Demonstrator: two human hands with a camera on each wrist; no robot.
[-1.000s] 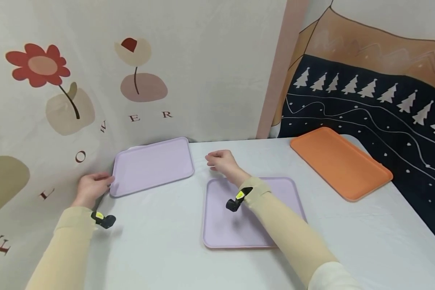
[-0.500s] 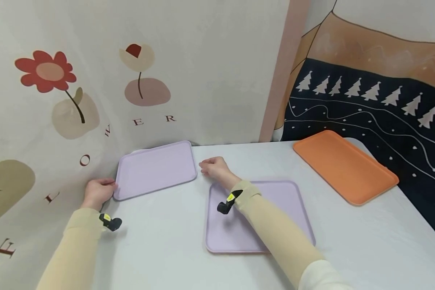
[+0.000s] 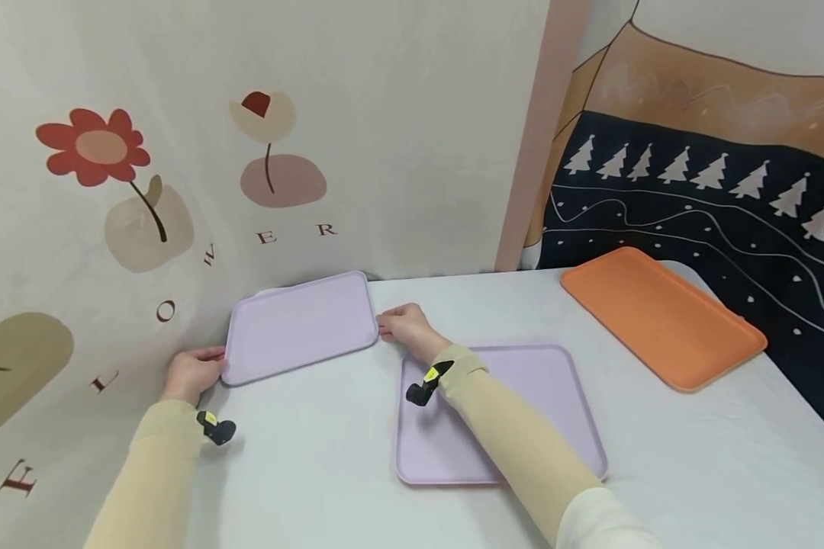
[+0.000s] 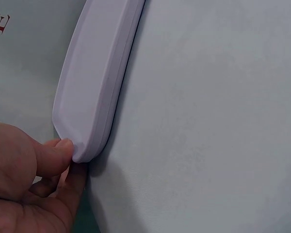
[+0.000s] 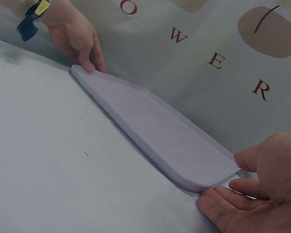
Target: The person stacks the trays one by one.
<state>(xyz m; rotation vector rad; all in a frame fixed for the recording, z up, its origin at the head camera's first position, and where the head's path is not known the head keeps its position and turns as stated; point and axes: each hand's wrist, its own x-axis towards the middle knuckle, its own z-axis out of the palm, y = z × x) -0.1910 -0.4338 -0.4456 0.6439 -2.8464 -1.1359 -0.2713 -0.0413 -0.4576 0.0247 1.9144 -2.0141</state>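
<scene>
Lilac tray [image 3: 300, 328], face up (rounded corners)

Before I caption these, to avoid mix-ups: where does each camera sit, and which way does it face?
Head: worn on the head, facing forward and down at the lilac rectangular tray between left hand and right hand; both beige sleeves show.
Left wrist: on that wrist, facing the tray's corner; left hand only.
Right wrist: on that wrist, looking left along the tray; right hand near, left hand beyond.
Both wrist views share the tray and left hand.
</scene>
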